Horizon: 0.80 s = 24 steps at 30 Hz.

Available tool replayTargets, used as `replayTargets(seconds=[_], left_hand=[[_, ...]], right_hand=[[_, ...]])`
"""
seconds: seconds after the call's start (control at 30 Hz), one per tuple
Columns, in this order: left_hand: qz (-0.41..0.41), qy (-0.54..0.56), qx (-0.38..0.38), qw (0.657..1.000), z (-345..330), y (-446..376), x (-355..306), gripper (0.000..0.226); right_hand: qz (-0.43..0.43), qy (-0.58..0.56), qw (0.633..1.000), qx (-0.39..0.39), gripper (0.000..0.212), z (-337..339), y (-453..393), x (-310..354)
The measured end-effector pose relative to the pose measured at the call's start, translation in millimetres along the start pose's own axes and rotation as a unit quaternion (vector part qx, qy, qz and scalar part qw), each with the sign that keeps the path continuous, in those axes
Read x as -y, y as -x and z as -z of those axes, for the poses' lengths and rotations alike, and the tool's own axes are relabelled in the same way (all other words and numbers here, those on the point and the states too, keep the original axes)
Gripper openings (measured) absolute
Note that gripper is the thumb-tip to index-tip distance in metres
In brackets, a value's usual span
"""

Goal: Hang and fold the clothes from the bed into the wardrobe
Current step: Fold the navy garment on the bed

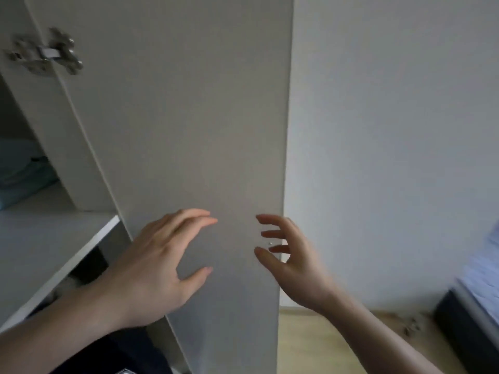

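Both hands, left (pixel 159 263) and right (pixel 294 260), spread empty before the wardrobe door (pixel 189 130).

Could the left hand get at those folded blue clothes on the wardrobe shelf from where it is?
Probably yes: the left hand is open, holding nothing, and the open door leaves the shelf with the folded blue clothes unblocked.

Wardrobe door (pixel 189 130) in front of both hands: matt pale laminate, smooth. Hinge (pixel 46 54) far above left hand (pixel 159 265): bright metal, glossy. Shelf (pixel 54 233) left of it: matt white board. Folded clothes (pixel 24 171) beyond: soft teal cloth. Floor (pixel 324 341) under right hand (pixel 294 263): light wood-look.
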<state>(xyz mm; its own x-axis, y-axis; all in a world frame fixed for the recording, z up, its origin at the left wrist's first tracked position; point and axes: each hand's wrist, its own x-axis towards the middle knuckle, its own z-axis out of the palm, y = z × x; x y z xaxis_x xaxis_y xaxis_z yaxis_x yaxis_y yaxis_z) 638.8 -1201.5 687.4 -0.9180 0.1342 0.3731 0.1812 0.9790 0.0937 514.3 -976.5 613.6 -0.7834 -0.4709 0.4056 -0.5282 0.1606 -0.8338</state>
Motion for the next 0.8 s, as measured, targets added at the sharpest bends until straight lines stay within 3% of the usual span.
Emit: replayTargets(seconds=[0.37, 0.8], left_hand=[[-0.144, 0.185, 0.06, 0.97, -166.8, -119.5, -299.3, 0.059], [-0.342, 0.272, 0.215, 0.873, -289.7, -200.9, -605.0, 0.055]], right_hand=[[-0.206, 0.099, 0.959, -0.165, 0.043, 302.8, 210.5, -94.1], [-0.349, 0.171, 0.852, -0.352, 0.034, 510.3, 422.6, -125.4]])
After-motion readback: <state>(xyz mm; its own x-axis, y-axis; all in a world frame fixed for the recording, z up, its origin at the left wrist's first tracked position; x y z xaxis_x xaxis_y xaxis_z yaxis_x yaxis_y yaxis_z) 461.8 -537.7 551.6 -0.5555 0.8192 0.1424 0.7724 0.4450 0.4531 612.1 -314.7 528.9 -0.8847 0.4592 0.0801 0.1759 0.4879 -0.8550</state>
